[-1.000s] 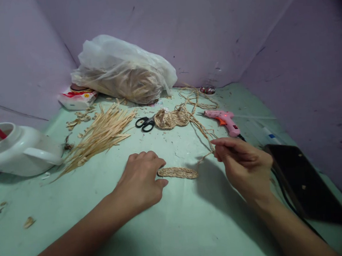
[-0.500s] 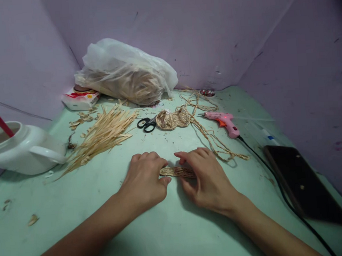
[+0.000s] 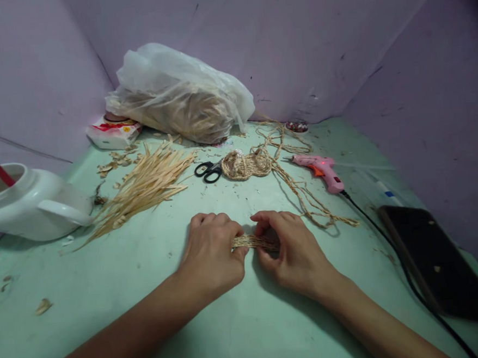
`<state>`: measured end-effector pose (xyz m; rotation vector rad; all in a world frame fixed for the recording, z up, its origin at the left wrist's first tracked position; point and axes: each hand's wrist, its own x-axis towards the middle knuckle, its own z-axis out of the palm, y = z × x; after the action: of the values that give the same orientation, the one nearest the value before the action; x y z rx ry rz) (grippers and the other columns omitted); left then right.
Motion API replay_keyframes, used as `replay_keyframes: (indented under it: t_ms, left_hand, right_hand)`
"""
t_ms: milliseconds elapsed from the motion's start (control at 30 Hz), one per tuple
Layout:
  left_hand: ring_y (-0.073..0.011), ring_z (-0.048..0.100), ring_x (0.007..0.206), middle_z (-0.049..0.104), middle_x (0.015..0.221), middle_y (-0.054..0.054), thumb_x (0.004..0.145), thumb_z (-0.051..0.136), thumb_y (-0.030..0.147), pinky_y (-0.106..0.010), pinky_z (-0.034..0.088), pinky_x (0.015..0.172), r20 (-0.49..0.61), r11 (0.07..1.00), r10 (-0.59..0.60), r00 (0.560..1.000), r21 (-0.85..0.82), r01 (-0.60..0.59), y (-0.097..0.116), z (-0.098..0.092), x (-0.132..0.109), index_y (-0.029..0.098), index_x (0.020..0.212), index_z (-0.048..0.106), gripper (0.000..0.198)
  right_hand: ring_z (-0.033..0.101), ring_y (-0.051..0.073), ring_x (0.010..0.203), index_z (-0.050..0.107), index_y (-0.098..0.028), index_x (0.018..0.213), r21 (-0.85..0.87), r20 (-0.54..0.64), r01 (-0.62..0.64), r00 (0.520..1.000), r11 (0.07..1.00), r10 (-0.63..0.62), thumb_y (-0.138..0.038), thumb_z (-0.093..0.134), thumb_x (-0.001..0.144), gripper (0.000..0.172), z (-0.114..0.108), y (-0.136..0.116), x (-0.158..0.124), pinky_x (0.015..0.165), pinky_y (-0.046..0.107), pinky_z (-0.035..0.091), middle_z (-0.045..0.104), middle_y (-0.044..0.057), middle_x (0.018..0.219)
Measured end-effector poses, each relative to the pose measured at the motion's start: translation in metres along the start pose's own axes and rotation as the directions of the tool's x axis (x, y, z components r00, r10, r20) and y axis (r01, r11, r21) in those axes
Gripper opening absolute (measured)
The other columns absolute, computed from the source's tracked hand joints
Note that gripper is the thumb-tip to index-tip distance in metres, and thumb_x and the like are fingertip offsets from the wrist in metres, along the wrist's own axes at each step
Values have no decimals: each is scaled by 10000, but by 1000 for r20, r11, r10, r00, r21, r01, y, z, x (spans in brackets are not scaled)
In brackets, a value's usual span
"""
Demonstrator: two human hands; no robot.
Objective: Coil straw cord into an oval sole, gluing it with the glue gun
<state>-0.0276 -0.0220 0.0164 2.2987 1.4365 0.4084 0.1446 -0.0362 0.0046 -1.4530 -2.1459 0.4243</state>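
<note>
A second ago the right hand (image 3: 295, 251) was up off to the side with the twisted natural-fibre cord (image 3: 310, 206) pinched in its fingers; now it has let go and come in low, curling thumb and forefinger round the right part of the flat cord strip (image 3: 249, 241). That end, plain to see from here before, is tucked inside the grasp. The cord has dropped slack onto the tabletop (image 3: 228, 327) in a long loop. Over the last half second the left hand (image 3: 213, 251) has slid its thumb and forefinger further along the strip, bringing the two hands closer together.
</note>
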Motion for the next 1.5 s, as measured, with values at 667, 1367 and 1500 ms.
replay_keyframes:
  t_ms: [667,1367,1500]
  left_hand:
    - [-232,551,845,642,827,-67,734,516,177,-474,336,926,77,972,171,982,147,-181,5,-9,9,183,810,655,158]
    - [-178,562,765,633,740,-26,768,534,127,-421,355,856,51,984,176,983,2,-177,-6,-24,7,191,730,697,180]
    - [-182,561,757,630,736,-27,762,529,123,-431,354,844,51,986,166,985,9,-167,-7,-23,7,192,715,698,188]
  right_hand:
    - [568,227,822,527,-179,1071,-67,63,74,996,995,-70,-115,541,667,409,-5,-3,7,828,418,389,688,44,847]
    - [525,189,744,678,-203,773,-91,-35,233,971,968,-236,-164,568,805,121,-18,1,3,834,436,363,677,33,786]
    - [545,182,737,693,-212,713,-106,-36,257,964,961,-262,-140,585,781,147,-11,0,5,907,455,323,688,0,704]
